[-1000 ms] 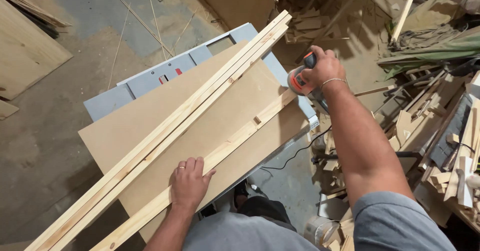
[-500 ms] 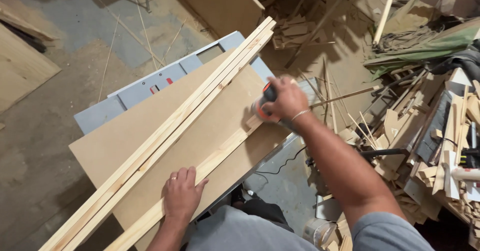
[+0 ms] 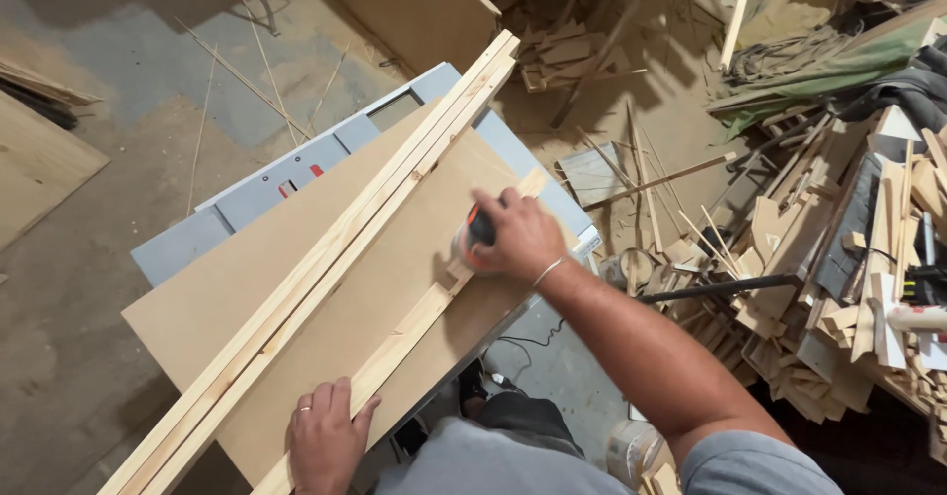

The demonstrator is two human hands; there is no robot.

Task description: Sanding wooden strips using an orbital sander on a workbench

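Right hand (image 3: 520, 239): closed over top of orange-and-black palm sander (image 3: 476, 234), pressing it flat onto near wooden slat (image 3: 409, 327), roughly mid-length.
Left hand (image 3: 326, 443): open, palm down, fingers spread on slat's near end; seemingly pins it against sliding.
Slat lies diagonally on brown fibreboard panel (image 3: 296, 288), which serves as work surface over grey table saw (image 3: 247, 194).
Two longer slats (image 3: 370, 214) parked alongside, untouched.
Offcut pile (image 3: 838, 258) at right.
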